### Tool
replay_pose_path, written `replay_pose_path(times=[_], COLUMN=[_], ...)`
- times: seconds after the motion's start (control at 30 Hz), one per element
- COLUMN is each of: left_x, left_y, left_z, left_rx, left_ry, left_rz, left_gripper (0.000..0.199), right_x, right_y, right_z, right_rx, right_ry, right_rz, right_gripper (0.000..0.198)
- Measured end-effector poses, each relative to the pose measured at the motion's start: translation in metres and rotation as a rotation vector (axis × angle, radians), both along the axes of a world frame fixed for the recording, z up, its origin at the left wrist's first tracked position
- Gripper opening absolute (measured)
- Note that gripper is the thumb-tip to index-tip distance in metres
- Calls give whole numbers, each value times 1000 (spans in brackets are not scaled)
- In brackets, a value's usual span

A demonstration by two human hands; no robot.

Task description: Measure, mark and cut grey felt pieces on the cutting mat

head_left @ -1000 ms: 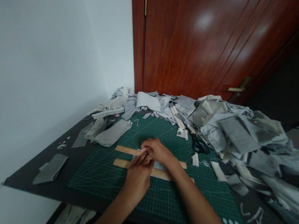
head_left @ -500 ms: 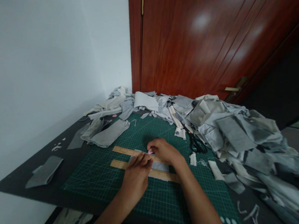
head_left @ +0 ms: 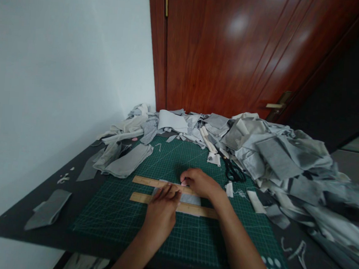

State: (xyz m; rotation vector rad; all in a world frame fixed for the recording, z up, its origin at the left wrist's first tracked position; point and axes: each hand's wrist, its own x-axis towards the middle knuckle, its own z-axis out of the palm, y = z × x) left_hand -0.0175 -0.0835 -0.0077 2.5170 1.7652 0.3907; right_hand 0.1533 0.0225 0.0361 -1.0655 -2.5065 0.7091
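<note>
Two wooden rulers lie roughly parallel across a small grey fabric piece [head_left: 191, 199] on the green cutting mat [head_left: 111, 212]. My left hand [head_left: 161, 212] rests flat on them, its fingers stretched across the near ruler [head_left: 139, 197] toward the far ruler [head_left: 144, 181]. Pinched in my right hand [head_left: 203, 184] is a small pink piece of tailor's chalk [head_left: 184, 183]. It sits at the upper edge of the far ruler, close to the fabric's far edge. Part of the fabric and of both rulers is hidden under my hands.
Black-handled scissors [head_left: 234, 172] lie right of the mat's middle. A large heap of grey and white fabric scraps [head_left: 277, 156] runs along the back and right. Folded grey cloth [head_left: 129, 160] lies at left. Behind stand a wooden door [head_left: 219, 63] and a white wall [head_left: 55, 58].
My right hand has slid a little to the right along the far ruler with the chalk. My left hand stays on the rulers. The whole view has shifted slightly.
</note>
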Motion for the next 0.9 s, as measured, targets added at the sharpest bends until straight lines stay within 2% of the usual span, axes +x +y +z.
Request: replay_pose_path(times=[0.5,0.9], left_x=[0,0], left_y=[0,1], left_z=[6,2], left_rx=[13,40], left_ry=[-1,7], left_rz=[-18,-19], left_gripper=[52,45], right_x=[23,46], right_y=[1,0], right_z=[-5,-9], right_rx=[-69,-89], right_ry=[-17,-75], right_rz=[-60,-130], right_gripper=[19,17])
